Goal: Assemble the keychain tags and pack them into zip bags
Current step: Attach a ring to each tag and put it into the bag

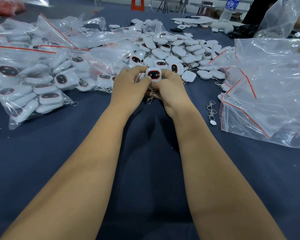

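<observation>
Behind the hands, heaped on the dark blue tablecloth (59, 153): a loose pile of white tags (177, 49), many with dark red-rimmed faces up, some trailing metal rings. To the left, filled zip bags (33, 87) packed with the same tags, red seal strips showing. To the right, a spread of empty zip bags (270, 101) — crumpled, overlapping, reaching near the right forearm. Just beside those, two loose metal clasps (211, 110) lying on the cloth with a small white piece at the end. Far back, a water bottle (229, 9) and an orange stool (137, 4).

Both forearms stretched forward and converging at centre. Left hand (128, 84) and right hand (171, 89) curled together round one white keychain tag (153, 74), held upright just above the cloth, face toward the camera — thumbs pinching its lower edge, fingers wrapped behind. Below the hands, a metal clasp (150, 99) dangling from the tag, close to the cloth.
</observation>
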